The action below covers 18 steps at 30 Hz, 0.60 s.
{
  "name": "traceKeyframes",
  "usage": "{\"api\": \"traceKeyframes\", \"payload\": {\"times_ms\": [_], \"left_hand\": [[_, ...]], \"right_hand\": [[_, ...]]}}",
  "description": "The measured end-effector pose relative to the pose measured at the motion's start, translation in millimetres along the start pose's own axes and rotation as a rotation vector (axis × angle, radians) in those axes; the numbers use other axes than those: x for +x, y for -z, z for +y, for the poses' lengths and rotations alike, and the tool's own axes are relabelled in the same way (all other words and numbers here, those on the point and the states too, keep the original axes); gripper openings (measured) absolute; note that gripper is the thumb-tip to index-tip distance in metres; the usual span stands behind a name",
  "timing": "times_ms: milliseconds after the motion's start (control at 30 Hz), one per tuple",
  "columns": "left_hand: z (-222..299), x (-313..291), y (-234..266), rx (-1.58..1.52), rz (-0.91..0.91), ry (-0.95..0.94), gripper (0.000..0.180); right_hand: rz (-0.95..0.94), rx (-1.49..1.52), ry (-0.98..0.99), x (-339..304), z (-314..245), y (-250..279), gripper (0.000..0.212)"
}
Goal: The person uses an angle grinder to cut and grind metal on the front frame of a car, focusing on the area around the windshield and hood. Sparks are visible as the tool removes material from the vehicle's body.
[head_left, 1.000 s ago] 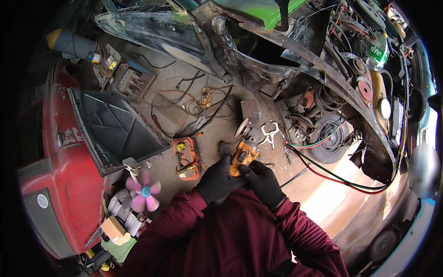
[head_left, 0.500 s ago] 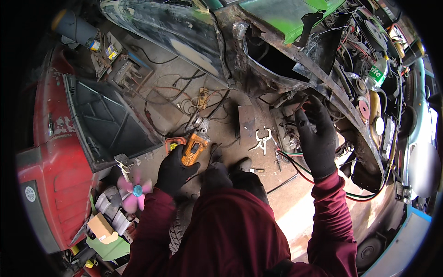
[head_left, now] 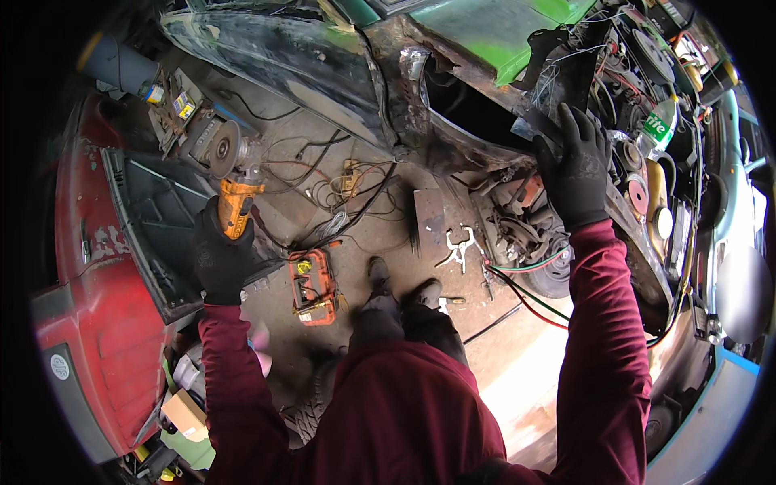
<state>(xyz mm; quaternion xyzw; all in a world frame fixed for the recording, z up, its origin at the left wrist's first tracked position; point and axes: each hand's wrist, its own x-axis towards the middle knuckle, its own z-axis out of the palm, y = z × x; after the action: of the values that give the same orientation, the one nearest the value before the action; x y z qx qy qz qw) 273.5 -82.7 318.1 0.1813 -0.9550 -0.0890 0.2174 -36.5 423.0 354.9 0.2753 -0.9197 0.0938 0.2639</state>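
Observation:
My left hand (head_left: 218,260), in a black glove, grips the orange body of an angle grinder (head_left: 237,202). The grinder's round disc (head_left: 232,145) points away from me, above the dark panel on the left. My right hand (head_left: 574,174), also gloved, is raised at the rusty fender edge of the green car body (head_left: 453,34). Its fingers are stretched out and apart, with nothing held; whether they touch the metal I cannot tell. Just left of that hand a rusty opening (head_left: 469,101) gapes in the car's side.
An orange-red tool case (head_left: 313,287) stands by my feet, near tangled cables (head_left: 347,194). Locking clamps (head_left: 459,246) and red and green hoses (head_left: 529,299) lie right of centre. A dark panel (head_left: 158,218) leans on the red vehicle (head_left: 105,339). A green-labelled bottle (head_left: 659,128) sits in the engine bay.
My left hand has lifted the grinder up and to the left, uncovering the tool case. My right hand has moved up toward the fender edge.

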Motion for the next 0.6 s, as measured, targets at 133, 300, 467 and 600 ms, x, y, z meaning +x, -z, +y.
{"api": "traceKeyframes", "payload": {"times_ms": [133,300,467,600], "left_hand": [[-22.7,3.3,-19.5,-0.013,-0.109,0.137,0.064],[-42.7,-31.6,-66.2,-0.051,-0.184,0.200,0.065],[-41.6,-86.6,-104.2,-0.205,-0.382,0.314,0.063],[-29.6,-119.3,-126.1,-0.112,-0.483,0.303,0.062]], "right_hand": [[-0.072,-0.089,0.040,9.0,11.2,-15.0,0.067],[-0.214,-0.094,0.045,13.6,19.9,-26.5,0.071],[-0.188,-0.034,0.073,14.2,23.4,-30.8,0.069],[-0.254,0.074,-0.011,15.8,23.3,-27.9,0.073]]}}
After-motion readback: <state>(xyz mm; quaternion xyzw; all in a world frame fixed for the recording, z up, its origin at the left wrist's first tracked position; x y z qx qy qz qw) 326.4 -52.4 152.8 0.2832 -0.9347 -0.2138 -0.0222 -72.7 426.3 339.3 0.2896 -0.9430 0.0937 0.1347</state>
